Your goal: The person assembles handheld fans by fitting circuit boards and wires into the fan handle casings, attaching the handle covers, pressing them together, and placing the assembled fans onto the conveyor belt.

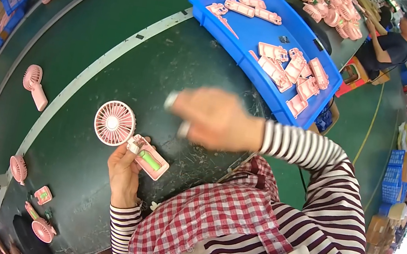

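My left hand (123, 170) grips a pink handheld fan (113, 123) by the neck, its round grille turned up. The fan's handle lies open, and a green battery cell (149, 160) shows inside the pink shell. My right hand (215, 118) is raised over the table to the right of the fan, smeared by motion. White covers show on two of its fingertips; whether it holds anything cannot be made out. Beyond it stands a blue tray (219, 30) with several pink handle shells (274, 71) in it.
Another pink fan (35, 85) lies at the left beside a pale curved strip (82, 77) on the green table. An opened fan (42, 228) and a small pink part (43, 195) lie at the lower left. Many fans (336, 12) are heaped at the far right, near another person (389, 48).
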The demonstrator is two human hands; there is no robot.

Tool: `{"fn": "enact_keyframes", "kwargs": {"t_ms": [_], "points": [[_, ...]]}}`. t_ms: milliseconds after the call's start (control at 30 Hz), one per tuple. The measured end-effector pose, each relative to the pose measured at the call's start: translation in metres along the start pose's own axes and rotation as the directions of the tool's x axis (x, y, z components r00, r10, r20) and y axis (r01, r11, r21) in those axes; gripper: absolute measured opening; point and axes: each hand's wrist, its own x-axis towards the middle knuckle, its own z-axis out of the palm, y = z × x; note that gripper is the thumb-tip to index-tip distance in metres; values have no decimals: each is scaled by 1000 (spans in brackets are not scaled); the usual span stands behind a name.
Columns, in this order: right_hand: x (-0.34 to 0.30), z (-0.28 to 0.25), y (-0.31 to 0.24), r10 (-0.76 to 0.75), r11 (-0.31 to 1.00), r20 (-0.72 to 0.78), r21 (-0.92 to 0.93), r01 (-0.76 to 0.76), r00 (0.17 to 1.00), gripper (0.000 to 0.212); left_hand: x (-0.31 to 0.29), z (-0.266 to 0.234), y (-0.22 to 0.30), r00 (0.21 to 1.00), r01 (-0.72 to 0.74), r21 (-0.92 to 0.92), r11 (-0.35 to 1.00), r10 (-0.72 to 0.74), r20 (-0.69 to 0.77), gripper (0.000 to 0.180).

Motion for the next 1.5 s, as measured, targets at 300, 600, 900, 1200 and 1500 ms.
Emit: {"fn": "enact_keyframes", "kwargs": {"t_ms": [300, 600, 900, 1200, 1500], "points": [[-34, -78, 186, 732, 576, 327, -765, -287, 598, 45, 3, -29, -12, 997, 70, 8, 998, -69, -45, 28], [-53, -67, 239, 541, 762, 476, -626, -165, 693, 41, -6, -11, 1, 983, 136, 40, 990, -130, -132, 30], [2, -102, 157, 389, 843, 141, -452, -291, 910, 35, 0, -11, -2, 978, 133, -1, 991, -131, -165, 23], [35, 40, -32, 438, 462, 224, 775, -432, 870, 31, -1, -5, -3, 978, 107, -49, 993, -114, -173, 21], [18, 67, -47, 293, 867, 310, 312, -388, 905, 43, -8, -3, -9, 975, 98, -52, 994, -106, -193, 21]]}}
